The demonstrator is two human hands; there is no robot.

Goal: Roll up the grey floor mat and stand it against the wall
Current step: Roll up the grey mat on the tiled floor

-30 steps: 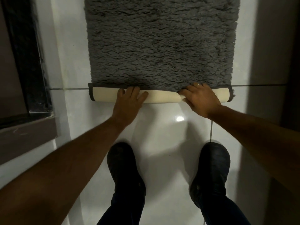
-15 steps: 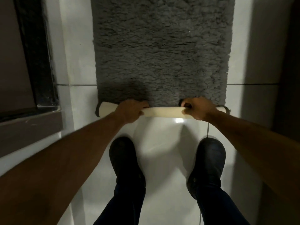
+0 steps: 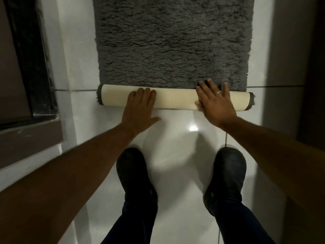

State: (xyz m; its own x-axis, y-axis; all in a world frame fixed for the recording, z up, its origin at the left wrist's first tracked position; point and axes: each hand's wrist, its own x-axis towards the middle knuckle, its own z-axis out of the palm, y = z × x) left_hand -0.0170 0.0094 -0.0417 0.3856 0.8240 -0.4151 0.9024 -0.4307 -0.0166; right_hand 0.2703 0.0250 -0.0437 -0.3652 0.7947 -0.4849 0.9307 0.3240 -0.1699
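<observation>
Head view, looking down: the floor (image 3: 175, 173) is glossy white tile with thin dark grout lines, one running across at the level of the roll and one running near-to-far beside the right shoe; a bright light reflection sits on the tile just near of the roll. A dark-framed panel (image 3: 26, 59) with a brown sill stands on the left, and a grey wall (image 3: 284, 59) in shadow closes the right side, leaving a narrow strip of floor between them. The grey floor mat (image 3: 174, 41) lies flat along this strip, its shaggy pile upward, extending to the far edge of the frame. Its near end is turned over into a low roll (image 3: 175, 101) lying straight across the strip, showing a smooth cream backing, with dark grey pile edging visible at both ends. The left hand (image 3: 140, 110) rests flat on the left-centre of the roll, fingers together, thumb spread out over the tile; it presses rather than grasps. The right hand (image 3: 215, 103) lies flat on the right part of the roll, fingers splayed wide, their tips reaching onto the grey pile; a ring shows on one finger. Two black shoes (image 3: 135, 175) stand on the tile near of the roll, well apart from it. No containers are in view.
</observation>
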